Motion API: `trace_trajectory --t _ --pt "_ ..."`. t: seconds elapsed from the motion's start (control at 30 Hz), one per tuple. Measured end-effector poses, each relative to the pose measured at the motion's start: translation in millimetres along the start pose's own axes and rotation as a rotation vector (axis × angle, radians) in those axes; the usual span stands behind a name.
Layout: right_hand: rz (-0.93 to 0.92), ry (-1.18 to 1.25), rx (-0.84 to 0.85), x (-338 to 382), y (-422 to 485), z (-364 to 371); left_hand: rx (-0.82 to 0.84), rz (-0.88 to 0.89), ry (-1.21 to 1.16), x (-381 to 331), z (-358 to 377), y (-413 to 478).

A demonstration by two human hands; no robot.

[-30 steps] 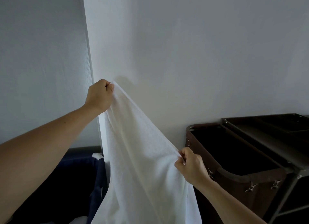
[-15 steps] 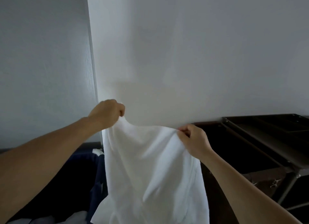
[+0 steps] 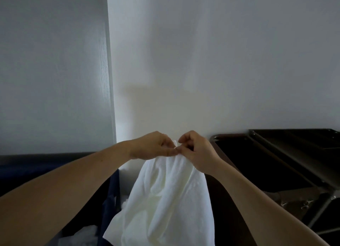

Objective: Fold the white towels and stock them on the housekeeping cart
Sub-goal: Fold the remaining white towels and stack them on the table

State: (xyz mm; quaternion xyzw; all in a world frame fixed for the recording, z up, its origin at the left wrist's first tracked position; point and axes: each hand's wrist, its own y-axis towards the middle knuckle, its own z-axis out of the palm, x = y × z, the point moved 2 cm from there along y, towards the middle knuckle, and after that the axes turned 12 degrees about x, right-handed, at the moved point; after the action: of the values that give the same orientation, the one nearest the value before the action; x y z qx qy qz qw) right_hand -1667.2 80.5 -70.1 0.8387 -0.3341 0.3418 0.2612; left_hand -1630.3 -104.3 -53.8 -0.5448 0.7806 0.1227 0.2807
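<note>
— Brought together since a second ago: the left hand (image 3: 151,147) and right hand (image 3: 196,152), which were held well apart with the towel (image 3: 169,199) stretched between them, are now met at the frame's centre.

— What is meant by that for the task?

— Two corners appear to have been matched, so a first fold in half is judged to be made. Nothing has yet been stocked on the cart (image 3: 294,141), seen at 3 o'clock.

— How are the hands set?

— Each is curled and pinched on the towel's top edge, with fingertips touching. Which corner is held by which hand cannot be told, as the edge is hidden behind the fingers.

— And the towel?

— It is hung at 6 o'clock from the hands, doubled and slack, with its lower end cut off by the frame. More white cloth is seen in the bin (image 3: 112,190) at 7 o'clock.
</note>
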Motion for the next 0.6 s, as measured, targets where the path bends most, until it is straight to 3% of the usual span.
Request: trace_trajectory --t 0.13,0.27,0.4,0.6 --pt "0.086 -0.164 -0.031 -14.8 -2.4 2.4 -0.08 -0.017 0.228 -6.3 -1.2 13.3" --pt "0.35 -0.541 -0.08 -41.5 -8.0 -11.3 -0.399 -0.039 0.233 -23.2 -22.9 20.4" --pt "0.482 -0.472 -0.017 -57.4 -15.1 -39.0 -0.6 -0.116 0.354 -18.1 -55.0 18.0" --pt "0.598 -0.549 0.021 -80.9 -45.1 -72.5 -0.668 -0.387 0.252 35.3 -66.4 12.4"
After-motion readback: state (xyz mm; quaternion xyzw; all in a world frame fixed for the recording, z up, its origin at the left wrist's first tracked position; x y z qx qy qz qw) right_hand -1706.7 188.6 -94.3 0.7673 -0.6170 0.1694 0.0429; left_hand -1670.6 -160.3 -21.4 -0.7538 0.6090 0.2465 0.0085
